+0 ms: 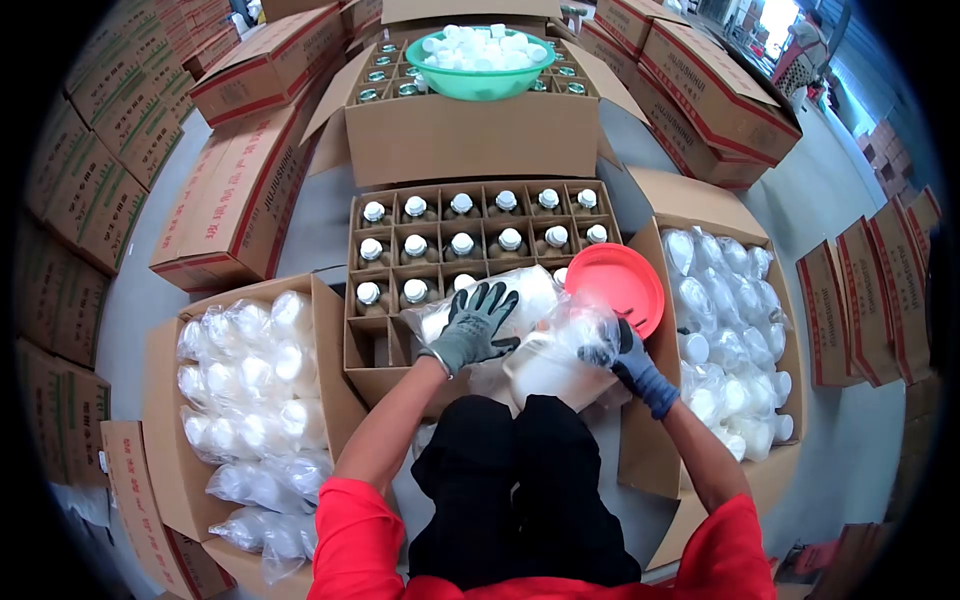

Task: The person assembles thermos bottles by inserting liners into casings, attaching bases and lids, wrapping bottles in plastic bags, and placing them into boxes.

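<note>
My left hand (pixel 474 328), in a grey-green glove, lies with fingers spread on a white bottle (pixel 535 295) in clear plastic. That bottle rests across the front of a divided carton (pixel 376 384). Blurred by motion, a second white container (pixel 552 372) sits above my knees. My right hand (pixel 634 366), in a blue-grey glove, is closed on the clear plastic bag (pixel 590 328) around this container. Behind the bag, a red round basin (pixel 640 270) leans on the carton's right corner. White-capped bottles (pixel 462 244) stand in the carton's compartments.
Open boxes of bagged white bottles flank me, a left box (pixel 335 345) and a right box (pixel 650 420). Ahead, a green bowl (pixel 480 84) of white caps sits on another divided carton (pixel 470 140). Stacked cartons (pixel 235 190) line the left; a person (pixel 803 55) stands far right.
</note>
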The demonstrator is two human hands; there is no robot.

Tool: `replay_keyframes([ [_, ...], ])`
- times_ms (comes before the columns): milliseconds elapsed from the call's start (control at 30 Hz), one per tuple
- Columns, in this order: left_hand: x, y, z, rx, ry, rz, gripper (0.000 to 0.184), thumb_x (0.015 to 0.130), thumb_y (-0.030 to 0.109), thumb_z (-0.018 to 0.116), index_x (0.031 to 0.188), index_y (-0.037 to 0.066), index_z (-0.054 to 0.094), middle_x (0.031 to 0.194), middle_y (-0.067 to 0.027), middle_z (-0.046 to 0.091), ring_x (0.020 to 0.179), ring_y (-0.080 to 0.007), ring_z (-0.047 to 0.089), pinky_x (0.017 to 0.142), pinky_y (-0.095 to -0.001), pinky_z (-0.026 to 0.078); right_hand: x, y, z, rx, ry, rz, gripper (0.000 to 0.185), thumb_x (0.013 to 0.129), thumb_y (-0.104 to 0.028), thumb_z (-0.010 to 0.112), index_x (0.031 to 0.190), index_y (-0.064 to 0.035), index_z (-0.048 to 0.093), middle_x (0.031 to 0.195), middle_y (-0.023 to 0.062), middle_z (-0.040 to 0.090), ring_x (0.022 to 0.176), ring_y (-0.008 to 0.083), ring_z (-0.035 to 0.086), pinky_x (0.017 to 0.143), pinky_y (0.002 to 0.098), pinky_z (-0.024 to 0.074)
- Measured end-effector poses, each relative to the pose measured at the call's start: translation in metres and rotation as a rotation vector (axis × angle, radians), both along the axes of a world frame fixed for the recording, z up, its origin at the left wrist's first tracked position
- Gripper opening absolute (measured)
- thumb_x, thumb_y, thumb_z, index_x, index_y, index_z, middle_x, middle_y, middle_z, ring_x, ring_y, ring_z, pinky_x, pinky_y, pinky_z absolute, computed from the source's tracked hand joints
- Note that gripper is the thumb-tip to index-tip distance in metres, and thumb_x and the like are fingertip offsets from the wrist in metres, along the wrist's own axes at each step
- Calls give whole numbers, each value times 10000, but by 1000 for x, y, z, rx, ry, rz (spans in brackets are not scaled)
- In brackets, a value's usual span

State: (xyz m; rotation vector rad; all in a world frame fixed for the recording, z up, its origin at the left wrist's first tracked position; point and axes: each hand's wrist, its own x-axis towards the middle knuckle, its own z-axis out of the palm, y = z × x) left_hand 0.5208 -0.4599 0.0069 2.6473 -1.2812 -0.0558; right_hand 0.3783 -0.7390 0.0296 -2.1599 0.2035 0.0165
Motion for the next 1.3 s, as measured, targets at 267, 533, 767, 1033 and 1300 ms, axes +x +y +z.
replay_keyframes([
  [267, 5, -13, -30, 33, -145, 316, 972, 745, 576, 655, 1468, 45, 280, 1480, -183, 315, 1360, -347, 293, 1106, -539, 194, -81, -42, -110, 96, 203, -239, 491, 778, -285, 777, 1135, -41, 544, 1018, 76, 603, 935, 191, 574, 832, 334, 478],
  [533, -40, 3, -53, 120, -266, -66, 927, 711, 580, 658, 1479, 181, 328, 1561, -101, 221, 1446, -310, 173, 1104, -685, 71, -74, -11, -124, 220, 282, -183, 428, 785, -274, 722, 1132, -61, 588, 1092, 158, 625, 935, 229, 610, 799, 371, 492],
  [767, -22, 17, -60, 67, -303, -164, 884, 662, 487, 727, 1445, 255, 388, 1549, -58, 261, 1426, -310, 215, 1100, -689, 95, -70, -2, -123, -887, 678, 166, 439, 808, -281, 669, 1179, -63, 585, 1202, 204, 598, 994, 305, 621, 874, 434, 485],
  [1033, 0, 9, -57, -54, -406, -204, 699, 702, 367, 696, 1365, 312, 480, 1483, -31, 357, 1374, -311, 294, 1076, -687, 146, 25, 90, -76, -102, -205, 72, 884, 730, -473, 750, 1371, 10, 379, 1236, 230, 551, 1110, 395, 545, 965, 453, 429],
  [1300, 7, -3, -47, 105, -370, -92, 560, 838, 416, 560, 1380, 446, 423, 1516, 48, 295, 1364, -270, 284, 1019, -748, 151, 57, 105, -138, -84, 71, -9, 444, 761, -339, 711, 1104, -76, 608, 1010, 170, 679, 940, 377, 631, 827, 470, 491],
])
